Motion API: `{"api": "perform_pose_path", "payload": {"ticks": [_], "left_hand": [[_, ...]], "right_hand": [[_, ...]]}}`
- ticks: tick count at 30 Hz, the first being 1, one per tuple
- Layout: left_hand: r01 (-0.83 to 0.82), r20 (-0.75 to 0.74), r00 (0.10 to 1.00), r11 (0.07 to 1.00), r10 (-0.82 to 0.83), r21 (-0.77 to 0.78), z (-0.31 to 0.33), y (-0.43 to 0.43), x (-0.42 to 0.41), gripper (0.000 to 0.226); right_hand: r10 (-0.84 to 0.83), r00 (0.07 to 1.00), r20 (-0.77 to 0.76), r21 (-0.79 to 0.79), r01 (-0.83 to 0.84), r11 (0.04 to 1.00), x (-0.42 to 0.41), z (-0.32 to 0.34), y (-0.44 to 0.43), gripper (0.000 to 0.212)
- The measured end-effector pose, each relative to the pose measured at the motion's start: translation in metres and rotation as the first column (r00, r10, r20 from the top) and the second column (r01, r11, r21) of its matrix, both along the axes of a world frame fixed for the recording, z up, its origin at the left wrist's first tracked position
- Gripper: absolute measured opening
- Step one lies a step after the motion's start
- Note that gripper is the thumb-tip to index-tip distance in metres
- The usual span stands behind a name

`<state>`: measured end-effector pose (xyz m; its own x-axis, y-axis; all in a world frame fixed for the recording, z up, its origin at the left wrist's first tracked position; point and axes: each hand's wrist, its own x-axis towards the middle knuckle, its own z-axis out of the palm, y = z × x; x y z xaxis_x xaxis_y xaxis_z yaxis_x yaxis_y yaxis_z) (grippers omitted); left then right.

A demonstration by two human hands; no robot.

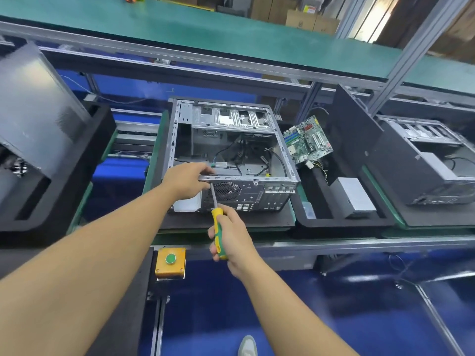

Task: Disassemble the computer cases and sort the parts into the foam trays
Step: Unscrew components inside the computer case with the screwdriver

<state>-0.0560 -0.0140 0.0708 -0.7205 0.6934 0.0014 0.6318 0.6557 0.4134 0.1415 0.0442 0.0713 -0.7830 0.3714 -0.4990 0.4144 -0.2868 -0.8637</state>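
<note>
An open grey computer case (pixel 231 140) lies on its side on a black foam pad, loose cables inside. My left hand (pixel 186 179) grips the case's near top rail at the left of the rear panel. My right hand (pixel 230 237) holds a yellow-and-green screwdriver (pixel 218 227) by the handle. Its shaft points up to the rear panel, just under my left hand, beside the fan grille. To the right, a black foam tray (pixel 341 219) holds a green motherboard (pixel 307 140) leaning upright, a dark side panel (pixel 357 129) and a grey power supply (pixel 353 196).
A second open case (pixel 426 160) sits on foam at far right. At the left, a tilted grey panel (pixel 36 106) leans in another black foam tray (pixel 64 196). A yellow box with a green button (pixel 170 262) is mounted at the bench's front edge. Green shelf overhead.
</note>
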Motion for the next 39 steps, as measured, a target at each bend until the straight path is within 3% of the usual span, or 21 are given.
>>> {"api": "perform_pose_path", "payload": {"ticks": [8, 12, 16, 19, 21, 23, 26, 28, 29, 31, 32, 33, 34, 36, 37, 39], "left_hand": [[-0.003, 0.002, 1.000, 1.000, 0.003, 0.013, -0.002, 0.000, -0.001, 0.037], [-0.005, 0.012, 1.000, 1.000, 0.005, 0.003, -0.002, 0.000, -0.002, 0.037], [-0.004, 0.019, 1.000, 1.000, 0.003, 0.012, -0.004, 0.000, -0.002, 0.036], [-0.012, 0.008, 1.000, 1.000, 0.011, 0.029, -0.005, 0.000, -0.001, 0.035], [-0.019, -0.009, 1.000, 0.999, 0.019, 0.039, -0.006, 0.000, 0.000, 0.033], [-0.026, -0.022, 0.999, 0.999, 0.027, 0.042, -0.007, 0.000, 0.002, 0.032], [-0.035, -0.018, 0.999, 0.998, 0.036, 0.044, -0.008, 0.000, 0.001, 0.032], [-0.037, -0.025, 0.999, 0.999, 0.038, 0.035, -0.008, 0.001, 0.001, 0.032], [-0.036, -0.029, 0.999, 0.999, 0.037, 0.033, -0.008, 0.001, 0.001, 0.032], [-0.034, -0.034, 0.999, 0.999, 0.035, 0.037, -0.009, 0.001, 0.001, 0.032], [-0.033, -0.028, 0.999, 0.999, 0.034, 0.040, -0.009, 0.000, 0.001, 0.032], [-0.030, -0.019, 0.999, 0.999, 0.031, 0.043, -0.009, 0.000, 0.000, 0.032], [-0.028, -0.011, 1.000, 0.999, 0.028, 0.046, -0.009, 0.000, 0.000, 0.032], [-0.024, -0.005, 1.000, 0.998, 0.025, 0.052, -0.009, 0.000, -0.001, 0.032], [-0.023, -0.006, 1.000, 0.998, 0.023, 0.057, -0.009, 0.000, 0.000, 0.032], [-0.026, -0.010, 1.000, 0.998, 0.027, 0.065, -0.009, 0.000, 0.000, 0.031]], "right_hand": [[-0.027, 0.999, 0.019, -0.054, 0.028, 0.998, -0.005, -0.008, 0.002, 0.029], [-0.075, 0.997, -0.017, -0.217, 0.070, 0.974, -0.002, -0.012, 0.010, 0.028], [-0.138, 0.990, -0.028, -0.504, 0.105, 0.857, 0.002, -0.015, 0.014, 0.022], [-0.184, 0.981, -0.059, -0.728, 0.083, 0.680, -0.003, -0.015, 0.006, 0.029], [-0.210, 0.974, -0.086, -0.805, 0.056, 0.591, -0.008, -0.016, 0.000, 0.030], [-0.226, 0.969, -0.094, -0.815, 0.055, 0.577, -0.009, -0.017, -0.004, 0.030], [-0.207, 0.976, -0.059, -0.595, 0.133, 0.793, -0.008, -0.017, -0.007, 0.028], [-0.179, 0.984, -0.017, -0.210, 0.172, 0.962, -0.012, -0.013, -0.013, 0.022], [-0.168, 0.985, 0.028, 0.044, 0.167, 0.985, -0.014, -0.011, -0.017, 0.017], [-0.140, 0.981, 0.137, 0.523, 0.048, 0.851, -0.016, -0.011, -0.019, 0.006], [-0.129, 0.976, 0.175, 0.650, -0.016, 0.760, -0.016, -0.011, -0.020, 0.009], [-0.119, 0.977, 0.178, 0.680, -0.035, 0.732, -0.015, -0.013, -0.020, 0.012], [-0.104, 0.982, 0.156, 0.619, -0.015, 0.785, -0.017, -0.014, -0.019, 0.013], [-0.117, 0.982, 0.151, 0.247, 0.077, 0.966, -0.024, -0.006, -0.016, 0.014], [-0.100, 0.979, 0.177, 0.008, 0.100, 0.995, -0.026, -0.001, -0.011, 0.021], [0.034, 0.978, 0.205, -0.350, 0.041, 0.936, -0.026, 0.009, 0.005, 0.043]]}}
